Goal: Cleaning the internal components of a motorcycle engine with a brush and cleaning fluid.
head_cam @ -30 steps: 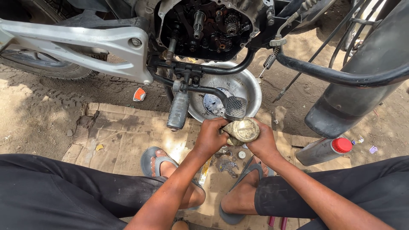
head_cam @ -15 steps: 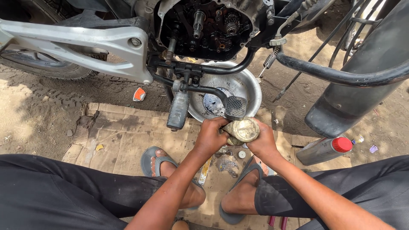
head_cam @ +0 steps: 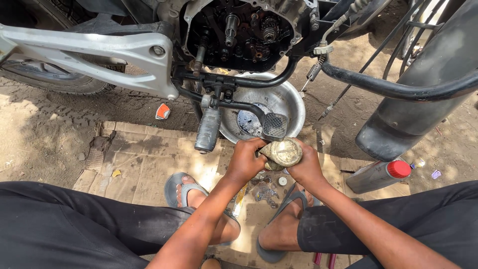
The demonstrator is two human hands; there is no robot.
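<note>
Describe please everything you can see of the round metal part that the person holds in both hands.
The round metal part is a short, drum-like piece with a flat, pale yellowish-grey face, dirty and oily looking, with a faint line across it. It looks like cast metal. The left hand grips its left side and the right hand its right, so its underside is hidden. It is held above the cardboard, just in front of the steel bowl under the open engine.
</note>
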